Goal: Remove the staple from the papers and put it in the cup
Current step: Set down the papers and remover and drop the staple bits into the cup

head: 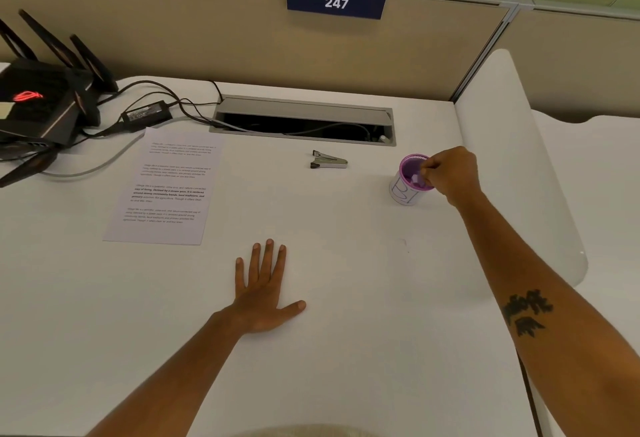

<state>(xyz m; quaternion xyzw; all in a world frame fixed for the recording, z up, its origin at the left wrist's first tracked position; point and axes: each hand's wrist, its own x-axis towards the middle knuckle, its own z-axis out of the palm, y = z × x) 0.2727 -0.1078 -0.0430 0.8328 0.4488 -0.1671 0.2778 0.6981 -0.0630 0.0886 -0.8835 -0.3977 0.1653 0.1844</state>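
Purple-rimmed white paper cup [410, 182] is the landmark. Head view: the right hand [450, 173] hovers at its rim with fingertips pinched over the opening; the staple is too small to see, so its position and long axis cannot be told. Step in hand, as judged: deposit. The next move calls for parting the fingertips over the opening. The left hand [263, 291] lies flat and spread on the white tabletop [346, 350], well apart from the cup. The white printed papers [166, 187] lie beyond it, long axis running away from the person; the small metal staple remover [328, 160] lies between papers and cup.

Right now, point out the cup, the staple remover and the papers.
cup [401, 194]: head view, white side wall.
staple remover [329, 160]: head view, metal body.
papers [166, 190]: head view, middle of top sheet.
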